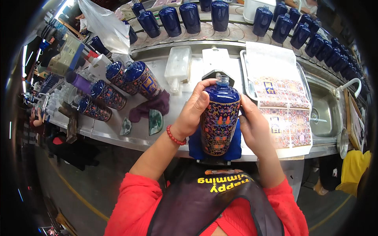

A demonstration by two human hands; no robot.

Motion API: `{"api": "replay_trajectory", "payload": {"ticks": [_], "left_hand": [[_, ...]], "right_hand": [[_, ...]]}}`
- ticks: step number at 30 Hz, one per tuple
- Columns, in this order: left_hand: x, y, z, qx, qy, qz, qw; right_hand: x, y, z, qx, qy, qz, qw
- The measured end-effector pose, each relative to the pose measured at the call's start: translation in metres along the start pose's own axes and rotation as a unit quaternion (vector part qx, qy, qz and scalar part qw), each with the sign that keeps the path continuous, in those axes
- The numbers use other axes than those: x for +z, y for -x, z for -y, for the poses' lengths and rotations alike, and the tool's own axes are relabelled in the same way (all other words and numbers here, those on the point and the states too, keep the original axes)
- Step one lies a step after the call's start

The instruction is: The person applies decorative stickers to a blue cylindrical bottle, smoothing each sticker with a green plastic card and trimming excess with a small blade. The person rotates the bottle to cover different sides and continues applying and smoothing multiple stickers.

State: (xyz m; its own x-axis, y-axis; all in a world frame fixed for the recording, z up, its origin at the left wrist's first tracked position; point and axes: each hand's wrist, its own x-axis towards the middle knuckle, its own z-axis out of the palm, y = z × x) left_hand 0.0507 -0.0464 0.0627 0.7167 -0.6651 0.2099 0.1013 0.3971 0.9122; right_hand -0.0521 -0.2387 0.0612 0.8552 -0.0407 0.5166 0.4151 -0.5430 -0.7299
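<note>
Between my two hands stands a dark blue glass bottle point(221, 118), its body covered with a colourful floral decal and its clear neck uncapped. My left hand point(193, 108) wraps the bottle's left shoulder, with a red bead bracelet at the wrist. On the other side my right hand point(252, 122) presses against the upper right of the bottle, its fingers partly hidden behind it. A blue cloth point(235, 146) lies under and behind the bottle at the bench's front edge. Right of my right hand are printed decal sheets point(289, 122) in matching patterns.
Several decorated bottles point(108, 94) stand at left, beside a purple cloth point(151, 107) and green scraper-like pieces point(155, 122). Plain blue bottles point(191, 17) line a conveyor point(232, 31) along the back. A clear plastic container point(178, 65) sits mid-bench; a metal sink point(325, 114) is at right.
</note>
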Motion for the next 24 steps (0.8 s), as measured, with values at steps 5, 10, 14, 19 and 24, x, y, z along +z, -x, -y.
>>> {"api": "replay_trajectory", "payload": {"ticks": [5, 10, 14, 19, 24], "left_hand": [[0.001, 0.002, -0.007, 0.047, -0.073, 0.019, 0.996], [0.004, 0.008, -0.021, 0.058, -0.163, 0.013, 0.985], [0.011, 0.008, -0.024, 0.061, -0.216, -0.015, 0.974], [0.015, 0.009, -0.024, 0.084, -0.245, -0.028, 0.965], [0.014, 0.011, -0.027, 0.110, -0.281, -0.003, 0.953]], "right_hand": [[-0.007, -0.007, 0.007, 0.048, -0.075, -0.024, 0.996], [-0.001, -0.011, 0.013, 0.048, -0.141, -0.047, 0.988], [0.003, -0.008, 0.016, 0.049, -0.171, -0.066, 0.982], [0.000, -0.007, 0.018, 0.030, -0.133, -0.067, 0.988], [0.001, -0.008, 0.020, 0.028, -0.123, -0.072, 0.989]]}}
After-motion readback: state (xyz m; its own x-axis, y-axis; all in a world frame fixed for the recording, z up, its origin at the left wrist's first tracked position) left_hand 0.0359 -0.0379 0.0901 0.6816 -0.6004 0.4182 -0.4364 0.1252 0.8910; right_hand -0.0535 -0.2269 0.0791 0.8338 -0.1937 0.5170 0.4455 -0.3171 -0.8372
